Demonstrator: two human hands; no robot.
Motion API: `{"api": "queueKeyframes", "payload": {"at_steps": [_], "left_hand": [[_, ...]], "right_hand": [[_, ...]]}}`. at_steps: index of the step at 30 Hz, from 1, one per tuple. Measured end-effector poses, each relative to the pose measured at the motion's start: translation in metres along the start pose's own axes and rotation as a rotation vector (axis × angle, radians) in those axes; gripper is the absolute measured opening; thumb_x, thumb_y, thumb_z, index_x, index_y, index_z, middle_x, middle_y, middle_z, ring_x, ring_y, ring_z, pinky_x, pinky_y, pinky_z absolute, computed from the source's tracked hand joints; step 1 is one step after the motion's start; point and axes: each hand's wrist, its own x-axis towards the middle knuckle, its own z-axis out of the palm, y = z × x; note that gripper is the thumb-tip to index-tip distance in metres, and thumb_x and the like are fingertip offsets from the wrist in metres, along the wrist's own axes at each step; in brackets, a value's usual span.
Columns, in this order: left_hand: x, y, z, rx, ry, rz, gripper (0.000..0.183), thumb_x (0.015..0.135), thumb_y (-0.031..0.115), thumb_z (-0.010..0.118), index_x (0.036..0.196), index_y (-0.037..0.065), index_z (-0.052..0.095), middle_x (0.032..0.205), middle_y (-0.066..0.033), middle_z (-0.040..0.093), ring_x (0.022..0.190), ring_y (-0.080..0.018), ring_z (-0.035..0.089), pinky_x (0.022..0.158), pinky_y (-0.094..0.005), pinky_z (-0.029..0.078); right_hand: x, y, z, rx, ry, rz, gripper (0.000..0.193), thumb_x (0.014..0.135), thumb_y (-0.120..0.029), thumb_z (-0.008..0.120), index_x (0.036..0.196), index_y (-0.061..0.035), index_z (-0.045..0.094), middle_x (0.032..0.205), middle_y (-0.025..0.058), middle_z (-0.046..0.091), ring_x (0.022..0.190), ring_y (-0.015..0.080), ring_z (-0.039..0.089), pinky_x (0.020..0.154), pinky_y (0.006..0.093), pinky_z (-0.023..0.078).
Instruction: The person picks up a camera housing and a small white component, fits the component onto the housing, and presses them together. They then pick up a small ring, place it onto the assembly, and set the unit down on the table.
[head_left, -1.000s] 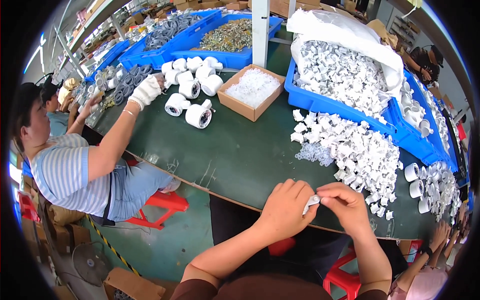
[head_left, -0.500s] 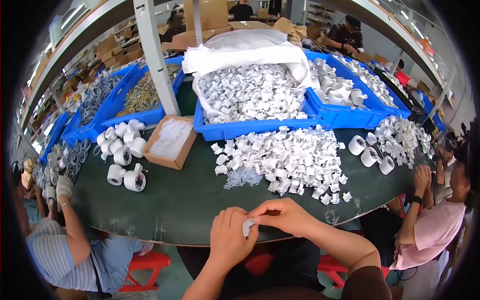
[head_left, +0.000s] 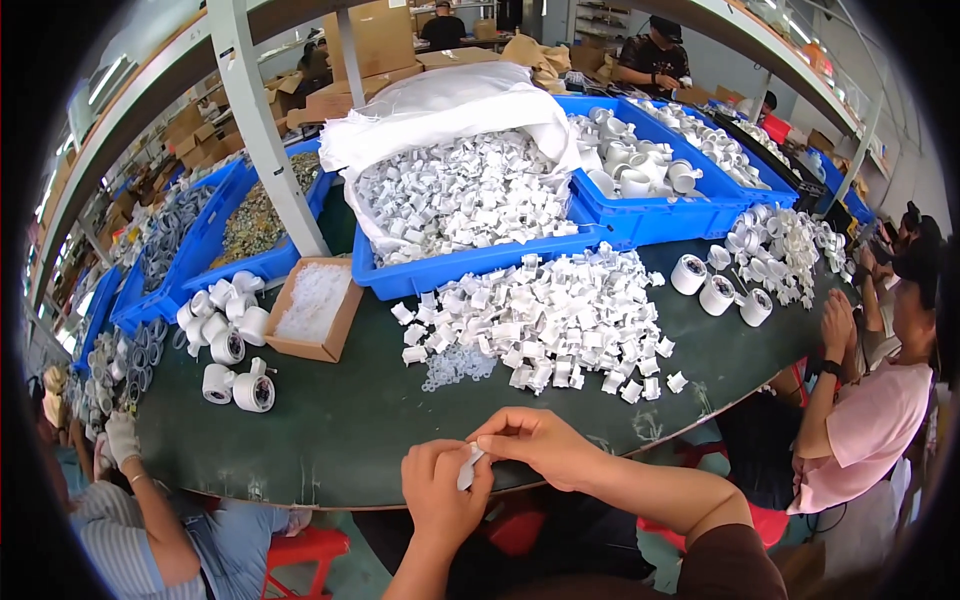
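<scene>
A small white plastic part [head_left: 468, 468] sits in the grip of my left hand [head_left: 437, 492], its fingers curled around it above the table's front edge. My right hand [head_left: 540, 446] meets it from the right, thumb and forefinger pinched together at the part's upper end. Whatever lies between those fingertips is too small to make out. Just beyond my hands a heap of white plastic parts [head_left: 550, 315] spreads over the green table [head_left: 370, 425]. Beside its left front edge lies a small pile of translucent rings [head_left: 458, 367].
A cardboard box [head_left: 335, 340] of clear small pieces stands left, near white cylindrical housings [head_left: 254, 391]. Blue bins [head_left: 470, 262] of parts line the back, below a grey shelf post [head_left: 262, 130]. More housings [head_left: 717, 295] stand right. Co-workers sit on both sides; one wears a white glove [head_left: 122, 437].
The whole view has shifted and turned a little, so table and bins appear further left. My hands stay together on the white part; the right fingers still pinch at its upper end.
</scene>
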Motion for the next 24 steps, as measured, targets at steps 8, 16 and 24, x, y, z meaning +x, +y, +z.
{"api": "queueKeyframes", "payload": {"at_steps": [8, 16, 24], "left_hand": [[0.003, -0.005, -0.005, -0.042, -0.054, 0.007, 0.029, 0.073, 0.002, 0.077, 0.092, 0.006, 0.056, 0.090, -0.0128, 0.064, 0.082, -0.0335, 0.060, 0.073, -0.0425, 0.047], [0.012, -0.040, -0.036, 0.496, 0.032, -0.126, 0.043, 0.086, 0.017, 0.075, 0.124, 0.005, 0.059, 0.138, -0.0203, 0.054, 0.126, -0.0382, 0.048, 0.106, -0.0475, 0.037], [-0.022, -0.085, -0.052, 0.573, 0.171, -0.265, 0.056, 0.096, 0.021, 0.067, 0.144, 0.001, 0.046, 0.152, -0.0241, 0.035, 0.140, -0.0403, 0.031, 0.113, -0.0517, 0.027]], "right_hand": [[0.001, 0.021, 0.010, -0.253, -0.002, -0.236, 0.007, 0.101, -0.007, 0.058, 0.105, -0.0005, 0.057, 0.100, 0.0042, 0.064, 0.092, 0.0079, 0.061, 0.081, 0.0256, 0.051], [-0.025, 0.004, -0.025, -0.798, 0.287, -0.859, 0.008, 0.093, -0.006, 0.069, 0.101, -0.0047, 0.068, 0.110, 0.0110, 0.068, 0.103, 0.0267, 0.065, 0.090, 0.0371, 0.052], [-0.081, -0.103, -0.278, -1.602, 1.375, -0.910, 0.028, 0.089, -0.014, 0.071, 0.115, -0.0062, 0.063, 0.114, 0.0147, 0.063, 0.111, 0.0361, 0.057, 0.095, 0.0450, 0.043]]}}
